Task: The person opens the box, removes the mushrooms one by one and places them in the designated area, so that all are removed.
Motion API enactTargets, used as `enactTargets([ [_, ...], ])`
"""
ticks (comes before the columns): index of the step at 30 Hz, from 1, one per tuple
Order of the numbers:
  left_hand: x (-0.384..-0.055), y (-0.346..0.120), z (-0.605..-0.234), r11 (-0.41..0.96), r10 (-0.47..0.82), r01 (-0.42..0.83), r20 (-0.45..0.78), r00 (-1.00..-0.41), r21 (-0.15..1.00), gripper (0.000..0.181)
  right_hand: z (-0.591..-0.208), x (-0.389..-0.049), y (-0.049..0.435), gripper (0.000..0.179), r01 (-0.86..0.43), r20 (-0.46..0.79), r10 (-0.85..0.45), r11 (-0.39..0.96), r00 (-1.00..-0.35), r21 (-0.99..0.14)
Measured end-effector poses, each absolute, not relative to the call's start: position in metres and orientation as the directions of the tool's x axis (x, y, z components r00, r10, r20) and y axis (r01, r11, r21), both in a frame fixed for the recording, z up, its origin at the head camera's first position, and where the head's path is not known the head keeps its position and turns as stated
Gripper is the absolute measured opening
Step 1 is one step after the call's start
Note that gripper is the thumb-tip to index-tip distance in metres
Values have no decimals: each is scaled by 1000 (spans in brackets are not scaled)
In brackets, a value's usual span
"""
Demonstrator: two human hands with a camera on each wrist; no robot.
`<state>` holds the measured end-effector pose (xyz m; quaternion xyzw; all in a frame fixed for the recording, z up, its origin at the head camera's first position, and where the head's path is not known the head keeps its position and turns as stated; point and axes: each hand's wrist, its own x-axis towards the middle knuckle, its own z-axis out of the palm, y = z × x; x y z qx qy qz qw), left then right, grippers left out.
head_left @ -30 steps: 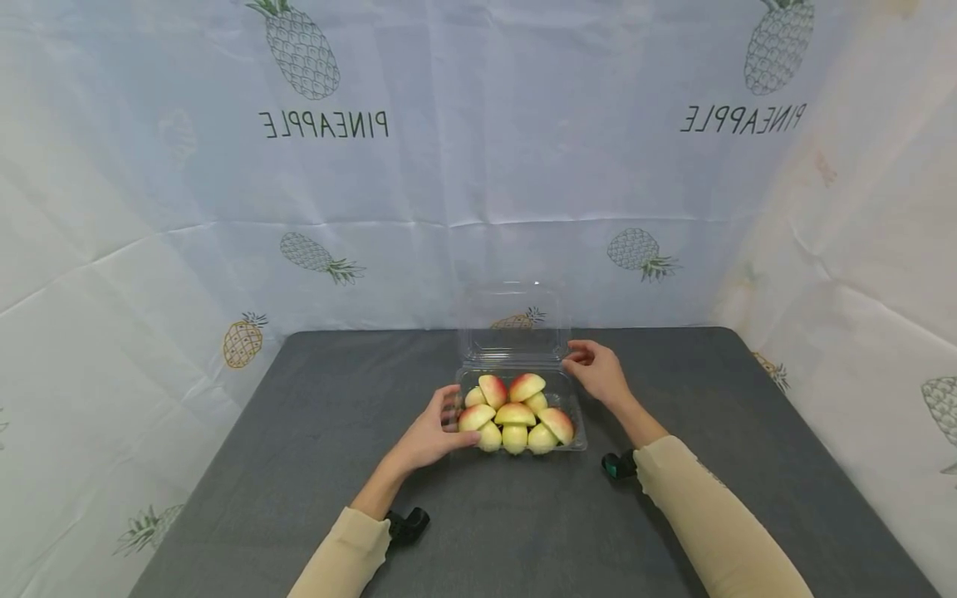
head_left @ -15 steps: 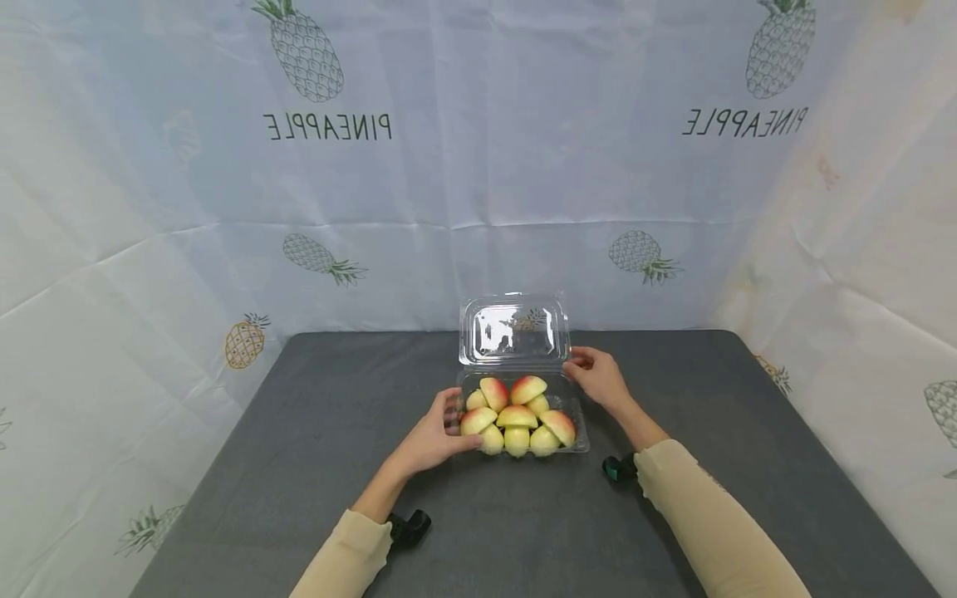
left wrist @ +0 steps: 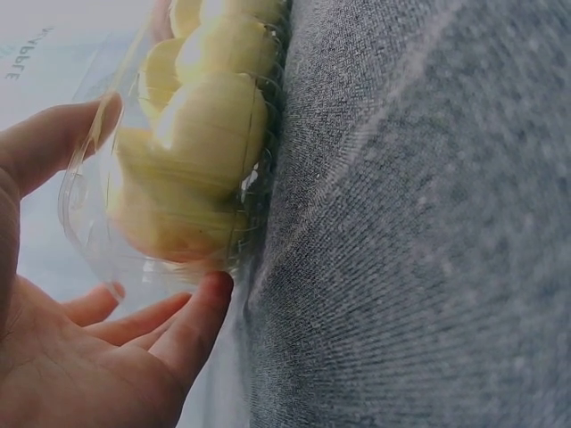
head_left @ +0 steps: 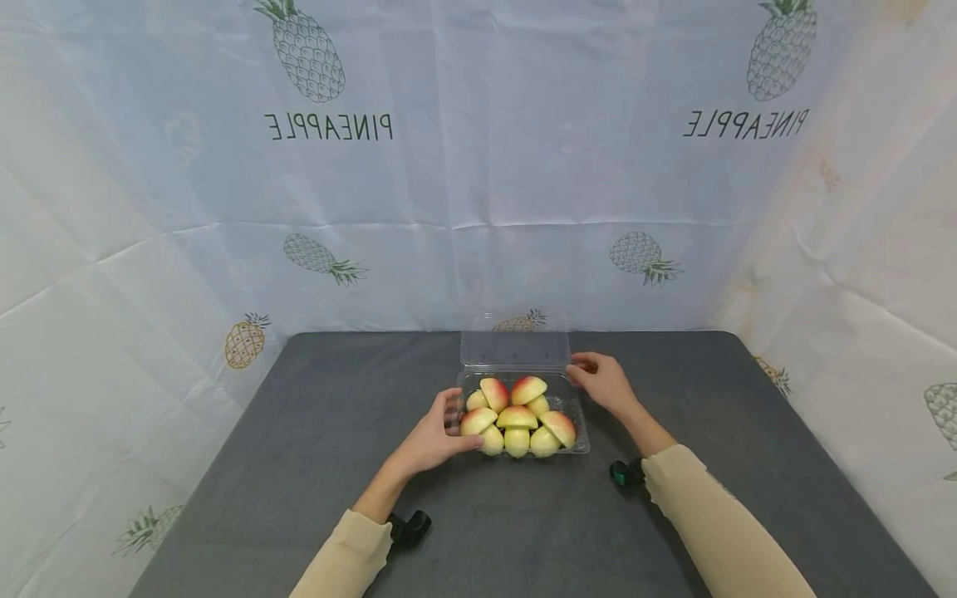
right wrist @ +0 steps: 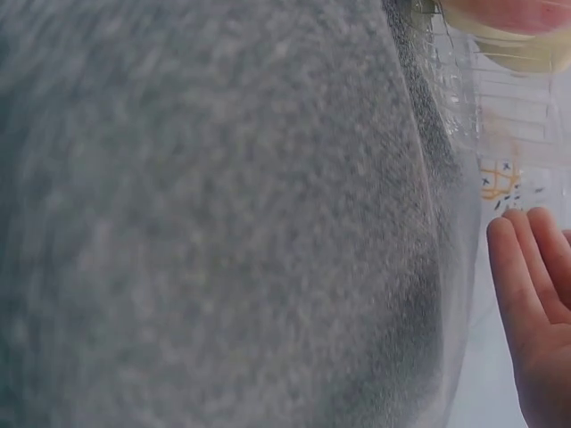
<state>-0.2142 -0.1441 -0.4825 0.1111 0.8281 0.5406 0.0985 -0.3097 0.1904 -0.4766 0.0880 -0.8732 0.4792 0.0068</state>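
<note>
A clear plastic clamshell box (head_left: 581, 436) sits on the table with its lid (head_left: 516, 345) tilted up and back behind it. Inside the base lie several mushroom-shaped pieces (head_left: 517, 417), pale yellow with reddish caps. My left hand (head_left: 431, 432) holds the box's left end. In the left wrist view, the thumb (left wrist: 62, 143) lies over the rim and the other fingers touch the end wall. By the hinge at the back right corner is my right hand (head_left: 604, 382). Its fingers (right wrist: 517, 276) look fairly straight in the right wrist view; contact with the plastic is unclear.
A dark grey cloth covers the table (head_left: 336, 415). White curtain (head_left: 523, 166) printed with pineapples hangs close behind the table's back edge and along both sides. Each wrist wears a small black camera, such as the left one (head_left: 409, 528).
The lid has swung farther back and lower. My right hand has shifted slightly toward me and to the right. The left hand keeps its place on the box.
</note>
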Motion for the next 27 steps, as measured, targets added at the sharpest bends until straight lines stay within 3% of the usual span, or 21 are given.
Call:
enactTargets([
  [10,-214,-146,-482,382,298,77,-44,-954,921,94,-468,-302,197,39,-214,131,-177,617,-975,-757],
  [27,-214,-146,-482,375,304,85,-36,-952,923,94,-440,-283,199,33,-311,218,-223,644,-950,-698],
])
